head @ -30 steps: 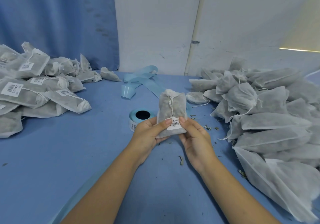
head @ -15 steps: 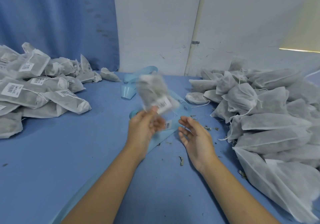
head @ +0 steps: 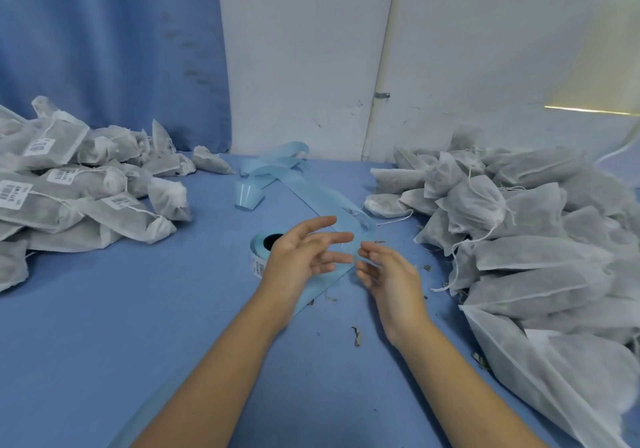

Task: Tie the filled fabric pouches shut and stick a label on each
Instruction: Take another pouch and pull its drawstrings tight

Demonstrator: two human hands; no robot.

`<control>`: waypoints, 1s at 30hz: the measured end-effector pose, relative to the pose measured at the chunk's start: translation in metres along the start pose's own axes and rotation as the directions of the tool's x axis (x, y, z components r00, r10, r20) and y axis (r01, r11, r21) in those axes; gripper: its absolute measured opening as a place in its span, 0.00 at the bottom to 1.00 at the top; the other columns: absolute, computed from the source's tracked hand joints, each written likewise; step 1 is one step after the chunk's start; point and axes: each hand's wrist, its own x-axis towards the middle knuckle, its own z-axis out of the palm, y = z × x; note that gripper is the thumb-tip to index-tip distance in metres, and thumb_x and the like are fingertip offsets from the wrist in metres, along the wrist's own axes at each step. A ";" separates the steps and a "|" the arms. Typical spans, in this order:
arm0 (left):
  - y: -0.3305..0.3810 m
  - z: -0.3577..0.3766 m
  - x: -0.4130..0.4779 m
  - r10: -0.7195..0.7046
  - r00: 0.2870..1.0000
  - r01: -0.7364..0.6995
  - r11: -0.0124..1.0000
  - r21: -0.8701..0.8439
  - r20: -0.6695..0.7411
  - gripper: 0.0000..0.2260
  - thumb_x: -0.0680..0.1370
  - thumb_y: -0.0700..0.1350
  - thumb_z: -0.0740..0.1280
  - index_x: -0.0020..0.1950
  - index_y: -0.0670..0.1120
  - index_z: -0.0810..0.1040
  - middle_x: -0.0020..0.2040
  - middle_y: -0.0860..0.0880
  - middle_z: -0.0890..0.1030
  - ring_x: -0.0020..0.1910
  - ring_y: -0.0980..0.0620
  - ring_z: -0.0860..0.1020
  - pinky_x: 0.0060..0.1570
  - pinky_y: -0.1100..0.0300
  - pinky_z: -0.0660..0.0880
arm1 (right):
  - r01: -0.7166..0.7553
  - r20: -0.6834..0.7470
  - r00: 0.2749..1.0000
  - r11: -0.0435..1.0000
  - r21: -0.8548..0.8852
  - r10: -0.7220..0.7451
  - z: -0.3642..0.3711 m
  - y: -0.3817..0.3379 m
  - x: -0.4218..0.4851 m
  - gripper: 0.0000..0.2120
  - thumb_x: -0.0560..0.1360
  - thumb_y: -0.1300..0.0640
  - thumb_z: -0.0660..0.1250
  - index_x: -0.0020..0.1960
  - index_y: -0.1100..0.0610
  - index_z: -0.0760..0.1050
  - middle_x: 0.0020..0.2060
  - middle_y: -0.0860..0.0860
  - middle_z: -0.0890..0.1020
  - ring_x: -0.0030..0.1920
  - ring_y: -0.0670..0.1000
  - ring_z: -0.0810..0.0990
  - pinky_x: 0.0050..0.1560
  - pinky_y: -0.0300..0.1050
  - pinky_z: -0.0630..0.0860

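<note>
Labels: white barcode stickers on the left pouch pile; print too small to read.
Left hand: fingers spread, empty, over the label roll.
Right hand: loosely spread, empty.
Unlabelled pouches: heaped at right on the table.

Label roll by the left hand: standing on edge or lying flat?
Lying flat: the label roll rests on the table with its dark core hole facing up. The left hand hides part of it.
</note>
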 end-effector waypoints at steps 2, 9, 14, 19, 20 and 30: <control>0.000 0.004 0.006 -0.015 0.999 0.013 0.998 -0.055 -0.037 0.11 0.80 0.36 0.59 0.56 0.46 0.78 0.45 0.48 0.86 0.38 0.50 0.83 0.39 0.65 0.76 | 0.068 -0.062 0.995 0.982 -0.176 -0.080 -0.002 -0.003 0.016 0.13 0.77 0.67 0.59 0.48 0.56 0.80 0.45 0.51 0.82 0.41 0.49 0.79 0.47 0.42 0.79; 0.002 0.020 0.036 -0.055 0.990 0.027 0.977 -0.211 -0.126 0.10 0.79 0.34 0.60 0.52 0.44 0.79 0.40 0.47 0.85 0.33 0.52 0.80 0.35 0.65 0.76 | 0.238 0.124 0.948 0.392 -0.889 -0.294 -0.015 -0.010 0.089 0.17 0.79 0.65 0.56 0.66 0.62 0.73 0.72 0.55 0.67 0.71 0.56 0.65 0.69 0.46 0.59; -0.002 0.029 0.052 -0.061 0.993 0.037 0.972 -0.233 -0.099 0.09 0.78 0.34 0.60 0.50 0.43 0.79 0.40 0.46 0.85 0.32 0.52 0.80 0.35 0.64 0.77 | 0.205 0.185 0.968 0.107 -0.973 -0.167 -0.016 -0.013 0.118 0.21 0.78 0.66 0.54 0.68 0.56 0.72 0.79 0.48 0.51 0.73 0.60 0.58 0.67 0.50 0.62; -0.005 0.032 0.059 -0.075 0.990 0.046 0.972 -0.232 -0.121 0.10 0.77 0.34 0.60 0.49 0.43 0.79 0.39 0.45 0.84 0.32 0.52 0.79 0.34 0.64 0.76 | 0.241 0.242 0.965 -0.023 -0.970 -0.098 -0.016 -0.014 0.127 0.25 0.78 0.64 0.54 0.73 0.51 0.65 0.79 0.45 0.50 0.72 0.59 0.59 0.66 0.50 0.62; -0.005 0.032 0.059 -0.079 0.989 0.048 0.973 -0.228 -0.126 0.10 0.77 0.34 0.60 0.49 0.43 0.80 0.39 0.45 0.84 0.32 0.52 0.79 0.35 0.64 0.76 | 0.250 0.252 0.964 -0.034 -0.968 -0.086 -0.016 -0.014 0.128 0.28 0.78 0.64 0.54 0.76 0.50 0.60 0.79 0.45 0.51 0.72 0.59 0.59 0.68 0.50 0.61; -0.007 0.031 0.050 -0.073 0.985 0.033 0.969 -0.244 -0.156 0.10 0.78 0.32 0.59 0.48 0.42 0.79 0.40 0.46 0.84 0.35 0.51 0.82 0.35 0.63 0.78 | 0.346 0.106 0.929 0.731 -0.588 -0.354 -0.001 -0.025 0.093 0.29 0.72 0.73 0.51 0.68 0.56 0.72 0.67 0.48 0.74 0.68 0.46 0.70 0.71 0.47 0.65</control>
